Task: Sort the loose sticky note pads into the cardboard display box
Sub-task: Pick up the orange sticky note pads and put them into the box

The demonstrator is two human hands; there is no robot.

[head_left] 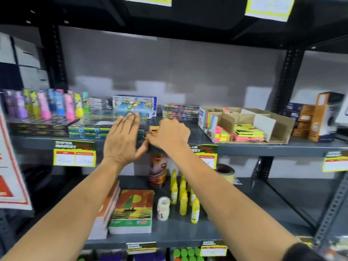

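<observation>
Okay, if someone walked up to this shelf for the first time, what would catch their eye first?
Two hands meet at the middle shelf's front edge, the right hand closed around a small orange pad, the left hand open beside it. To the right sits the cardboard display box holding neon sticky note pads.

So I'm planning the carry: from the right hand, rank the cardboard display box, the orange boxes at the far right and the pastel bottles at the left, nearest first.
From the right hand:
1. Cardboard display box, to its right, same shelf.
2. Pastel bottles, far left, beyond the left hand.
3. Orange boxes, at the shelf's right end, past the display box.
</observation>
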